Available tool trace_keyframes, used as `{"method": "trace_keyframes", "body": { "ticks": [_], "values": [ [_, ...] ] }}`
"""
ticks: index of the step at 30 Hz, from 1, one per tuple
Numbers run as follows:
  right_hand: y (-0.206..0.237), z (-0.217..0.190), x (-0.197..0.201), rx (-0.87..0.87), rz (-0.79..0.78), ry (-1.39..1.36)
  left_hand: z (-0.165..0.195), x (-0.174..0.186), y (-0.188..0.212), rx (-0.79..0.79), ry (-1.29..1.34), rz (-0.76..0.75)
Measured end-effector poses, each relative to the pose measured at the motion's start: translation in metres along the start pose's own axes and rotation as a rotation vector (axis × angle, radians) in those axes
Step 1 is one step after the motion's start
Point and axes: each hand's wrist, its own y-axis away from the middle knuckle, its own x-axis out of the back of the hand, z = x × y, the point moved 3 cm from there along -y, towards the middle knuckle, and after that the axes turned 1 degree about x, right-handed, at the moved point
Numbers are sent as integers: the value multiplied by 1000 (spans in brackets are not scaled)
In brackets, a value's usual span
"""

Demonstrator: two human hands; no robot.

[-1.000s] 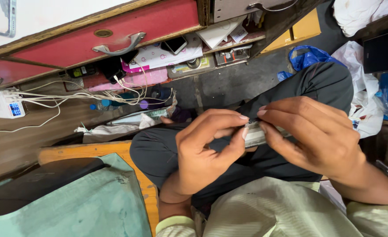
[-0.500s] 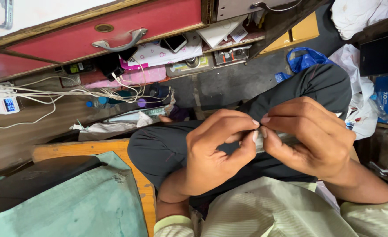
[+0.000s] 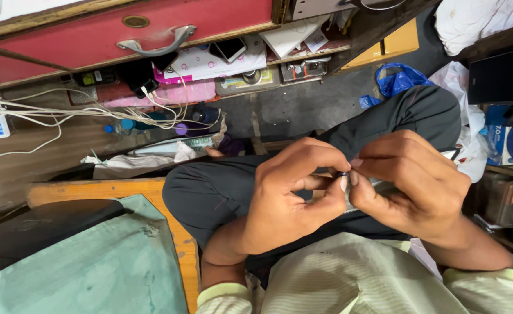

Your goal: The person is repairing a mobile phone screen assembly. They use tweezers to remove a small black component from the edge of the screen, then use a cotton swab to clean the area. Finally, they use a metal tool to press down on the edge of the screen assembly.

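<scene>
The left hand (image 3: 285, 195) curls in over the lap, thumb and forefinger pinched shut on the near end of a small silvery object (image 3: 349, 195), apparently to steady it. The object lies between both hands above the dark trousers (image 3: 210, 192), mostly hidden; its long axis seems to run left to right. The right hand (image 3: 410, 183) closes over its other end, fingertips meeting the left's

head view | worn on the person's head | faces steeply down | close over both hands and lap | floor clutter beyond | single view
</scene>
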Motion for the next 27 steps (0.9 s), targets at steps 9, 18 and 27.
{"method": "trace_keyframes", "body": {
  "ticks": [9,18,27],
  "values": [
    [3,-1,-3,-16,10,-26,-3,0,5,43,75,4],
    [4,-5,-8,-39,-7,-15,-2,5,8,36,100,13],
    [6,-6,-10,-47,-8,-22,-2,4,8,23,85,28]
  ]
}}
